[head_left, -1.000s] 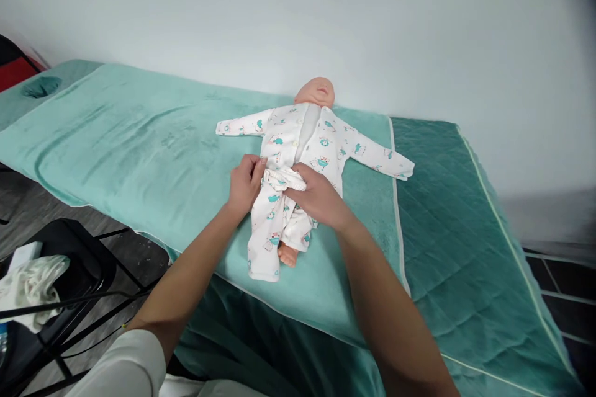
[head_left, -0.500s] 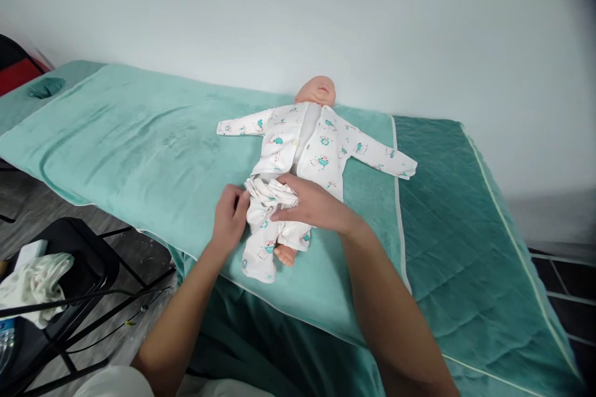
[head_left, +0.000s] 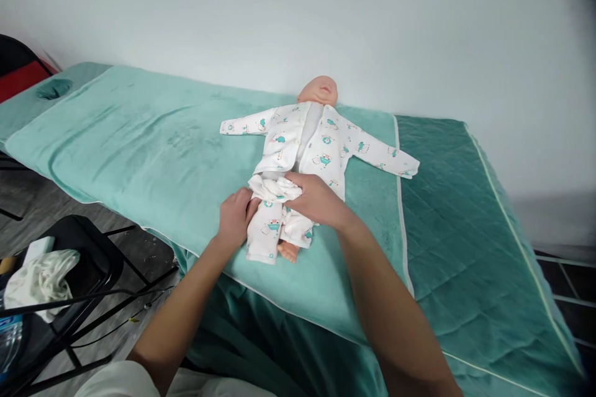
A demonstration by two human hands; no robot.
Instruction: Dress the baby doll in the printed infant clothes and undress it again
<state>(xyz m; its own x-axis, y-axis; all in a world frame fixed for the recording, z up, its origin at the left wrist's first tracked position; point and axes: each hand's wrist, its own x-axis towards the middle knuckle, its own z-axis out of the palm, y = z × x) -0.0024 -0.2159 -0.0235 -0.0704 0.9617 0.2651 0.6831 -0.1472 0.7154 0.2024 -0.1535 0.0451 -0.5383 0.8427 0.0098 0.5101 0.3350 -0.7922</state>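
Note:
A baby doll [head_left: 319, 90] lies on its back on a green bed, its head toward the wall. It wears a white printed jacket [head_left: 326, 142], open at the front, with both sleeves spread. White printed baby pants [head_left: 264, 229] are on its legs, the waistband bunched up. My left hand [head_left: 236, 214] grips the pants at their left edge, fingers curled into the cloth. My right hand [head_left: 316, 200] pinches the bunched waistband from the right. One bare foot [head_left: 288, 251] pokes out of a pant leg; the other foot is hidden.
The bed [head_left: 139, 130] has a light green towel and a dark green quilted cover [head_left: 447, 217]. At the lower left stands a black folding chair [head_left: 97, 248] with a crumpled white cloth [head_left: 44, 282] and a plastic bottle [head_left: 10, 341]. A wall [head_left: 298, 18] rises behind.
The waistband is gathered more tightly and the hem of the left pant leg has risen. My left hand has moved slightly right, onto the cloth. The view has shifted a little.

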